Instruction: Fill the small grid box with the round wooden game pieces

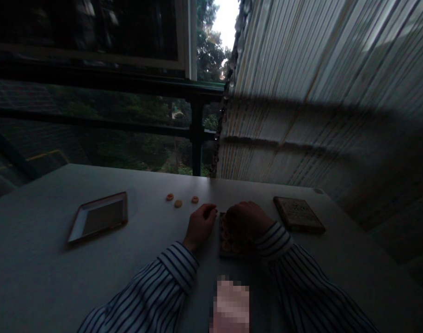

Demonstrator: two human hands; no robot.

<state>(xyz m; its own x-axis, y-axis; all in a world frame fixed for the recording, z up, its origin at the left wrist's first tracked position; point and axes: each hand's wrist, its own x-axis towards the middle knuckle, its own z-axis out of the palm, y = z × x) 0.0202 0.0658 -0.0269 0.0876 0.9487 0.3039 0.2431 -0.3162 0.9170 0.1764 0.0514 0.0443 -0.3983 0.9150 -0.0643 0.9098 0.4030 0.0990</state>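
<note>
A small tray (pixel 226 254) holding several round wooden pieces (pixel 226 246) lies on the white table in front of me. My right hand (pixel 248 219) is over this tray, fingers bent down among the pieces; its fingertips are too dark to make out. Just left of the tray, my left hand (pixel 200 224) rests near the table with its fingers curled, and what they hold, if anything, is hidden. Beyond my left hand lie three loose round pieces, one (pixel 195 200) nearest to it, another (pixel 178 203) in the middle and a third (pixel 169 197) farther left.
An open shallow frame-like lid or tray (pixel 125 217) lies at the left of the table (pixel 145 259). A dark carved square box or board (pixel 299 214) is at the right. Behind the table are a railing (pixel 196 134) and a striped curtain (pixel 284 78).
</note>
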